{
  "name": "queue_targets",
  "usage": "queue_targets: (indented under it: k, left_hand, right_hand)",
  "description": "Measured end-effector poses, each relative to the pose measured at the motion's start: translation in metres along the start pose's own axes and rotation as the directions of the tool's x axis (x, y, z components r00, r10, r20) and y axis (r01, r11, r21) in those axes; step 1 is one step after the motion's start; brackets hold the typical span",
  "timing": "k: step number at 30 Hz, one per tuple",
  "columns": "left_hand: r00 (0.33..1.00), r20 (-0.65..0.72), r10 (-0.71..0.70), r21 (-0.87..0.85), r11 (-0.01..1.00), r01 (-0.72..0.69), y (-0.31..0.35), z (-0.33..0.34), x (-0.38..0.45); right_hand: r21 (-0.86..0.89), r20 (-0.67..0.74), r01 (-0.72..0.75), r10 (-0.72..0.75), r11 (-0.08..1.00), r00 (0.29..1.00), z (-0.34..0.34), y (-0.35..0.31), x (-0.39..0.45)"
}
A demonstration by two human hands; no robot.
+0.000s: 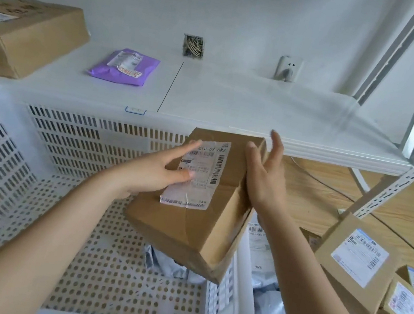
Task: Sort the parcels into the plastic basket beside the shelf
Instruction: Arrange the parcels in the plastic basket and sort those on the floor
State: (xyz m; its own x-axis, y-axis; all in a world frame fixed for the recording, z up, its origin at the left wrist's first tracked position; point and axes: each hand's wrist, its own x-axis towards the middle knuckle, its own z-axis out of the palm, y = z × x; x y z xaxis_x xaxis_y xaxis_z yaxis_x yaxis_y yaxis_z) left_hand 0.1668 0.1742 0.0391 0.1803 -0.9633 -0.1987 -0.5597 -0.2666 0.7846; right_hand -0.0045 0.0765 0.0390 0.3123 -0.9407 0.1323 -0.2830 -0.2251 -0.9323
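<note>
A brown cardboard parcel [189,224] with a white shipping label hangs tilted over the right side of the white plastic basket [11,153]. My left hand [159,173] grips its left edge, thumb on the label. My right hand [265,177] lies flat against the parcel's right side with the fingers spread. A grey-blue plastic mailer [164,264] lies inside the basket under the parcel. On the white shelf [236,101] behind the basket rest a purple mailer [125,68] and a large brown box [27,36].
To the right of the basket, on the wooden floor, lie several cardboard parcels [355,259] and white mailers [262,247]. The shelf's perforated metal upright [396,187] slants down at the right. A wall socket [289,68] and an open wiring hole [193,46] sit behind the shelf.
</note>
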Motion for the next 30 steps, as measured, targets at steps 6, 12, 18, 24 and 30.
queue_targets:
  k: [6, 12, 18, 24, 30]
  left_hand:
    - [0.964, -0.242, -0.105, -0.176, 0.982, 0.063, -0.024, -0.004, 0.003]
    - [0.898, -0.391, -0.201, -0.169, 0.975, 0.145, -0.052, 0.002, 0.016]
    - [0.881, -0.397, -0.259, -0.178, 0.963, 0.203, -0.070, 0.026, 0.044]
    - [0.905, -0.322, -0.277, -0.207, 0.954, 0.219, -0.089, 0.035, 0.070]
    - [0.914, -0.318, -0.252, -0.109, 0.967, 0.229, -0.097, 0.045, 0.087]
  right_hand:
    - [-0.132, 0.280, 0.100, -0.060, 0.986, 0.958, 0.030, -0.004, -0.006]
    - [-0.328, 0.383, 0.037, 0.097, 0.944, 0.919, 0.055, 0.013, 0.002]
    - [-0.463, 0.326, 0.019, 0.151, 0.886, 0.933, 0.073, 0.031, 0.026]
    - [-0.666, 0.322, 0.021, 0.262, 0.746, 0.910, 0.093, 0.053, 0.043]
    - [-0.789, 0.284, -0.046, 0.429, 0.613, 0.858, 0.103, 0.069, 0.055]
